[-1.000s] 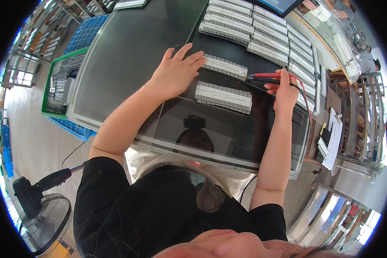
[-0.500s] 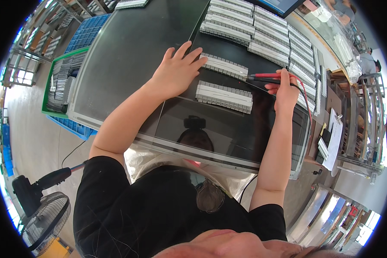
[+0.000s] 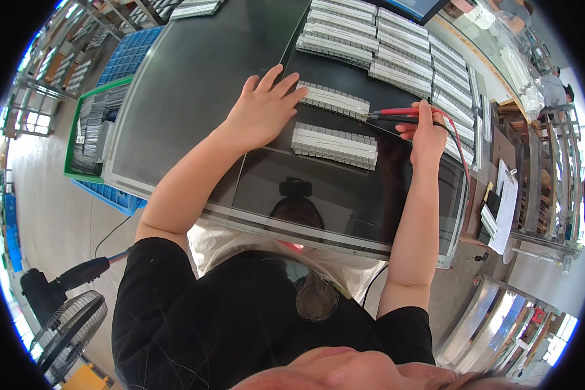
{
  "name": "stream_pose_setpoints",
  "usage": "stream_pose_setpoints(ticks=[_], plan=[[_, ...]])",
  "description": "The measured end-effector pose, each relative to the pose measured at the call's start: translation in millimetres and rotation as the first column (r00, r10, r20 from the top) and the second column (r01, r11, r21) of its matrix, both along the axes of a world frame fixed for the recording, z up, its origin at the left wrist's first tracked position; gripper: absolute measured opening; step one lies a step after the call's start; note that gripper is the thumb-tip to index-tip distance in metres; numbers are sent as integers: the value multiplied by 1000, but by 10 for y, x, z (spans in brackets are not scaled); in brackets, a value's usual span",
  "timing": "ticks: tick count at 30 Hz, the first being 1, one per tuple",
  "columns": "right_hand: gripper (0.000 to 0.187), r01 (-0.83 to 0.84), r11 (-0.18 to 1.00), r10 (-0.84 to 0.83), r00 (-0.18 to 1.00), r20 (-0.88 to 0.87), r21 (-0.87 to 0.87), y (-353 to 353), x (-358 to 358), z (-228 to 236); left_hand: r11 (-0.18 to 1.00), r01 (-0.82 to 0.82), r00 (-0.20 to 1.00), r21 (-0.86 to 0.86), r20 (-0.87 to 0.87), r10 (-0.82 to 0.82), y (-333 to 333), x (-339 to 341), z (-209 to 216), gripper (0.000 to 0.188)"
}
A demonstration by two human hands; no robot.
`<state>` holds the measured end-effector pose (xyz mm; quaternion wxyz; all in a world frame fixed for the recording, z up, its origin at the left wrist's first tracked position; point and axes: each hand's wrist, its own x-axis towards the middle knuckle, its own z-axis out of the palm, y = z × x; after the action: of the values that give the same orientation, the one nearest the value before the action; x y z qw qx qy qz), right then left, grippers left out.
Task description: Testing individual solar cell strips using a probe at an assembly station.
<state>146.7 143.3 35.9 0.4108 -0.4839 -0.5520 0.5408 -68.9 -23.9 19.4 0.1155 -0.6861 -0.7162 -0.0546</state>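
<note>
White light (image 3: 561,340) is glaring at the left and right edges, the shiny dark tabletop (image 3: 253,185) is showing a reflection (image 3: 297,209), and lines are bending near the rim

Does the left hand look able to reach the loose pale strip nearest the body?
Probably yes: the left hand is close to that strip, with nothing visible between them; the right hand and its probes are clear of it.

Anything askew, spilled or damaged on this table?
Nothing stands out; no visible spill or damage. Apart from the stacked strips lie the far strip, between the left hand and the probes in the right hand, and the near strip.
</note>
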Motion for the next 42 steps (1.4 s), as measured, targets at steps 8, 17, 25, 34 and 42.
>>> stream_pose_setpoints(ticks=[8, 17, 25, 34, 42], plan=[[24, 4, 1000, -4, 1000, 13, 1, -21, -3, 10, 1000, 2, 1000, 4, -20, -2, -16, -19, -18, 40], [24, 1, 1000, -1, 1000, 3, 9, 11, 0, -10, 998, 10, 1000, 63, 14, -11, 6, -27, -27, 37], [24, -20, 1000, 23, 981, -195, 19, 56, 47, 8, 981, 11, 976, 196, 212, -54, 123, 9, 21, 36], [23, -10, 1000, 13, 968, -249, 12, -3, 25, 20, 999, 39, 963, 16, 265, -42, 460, 6, 95, 48], [23, -5, 1000, 12, 946, -323, 22, -39, 31, 80, 983, 60, 922, -175, 387, 13, 469, 88, 353, 36]])
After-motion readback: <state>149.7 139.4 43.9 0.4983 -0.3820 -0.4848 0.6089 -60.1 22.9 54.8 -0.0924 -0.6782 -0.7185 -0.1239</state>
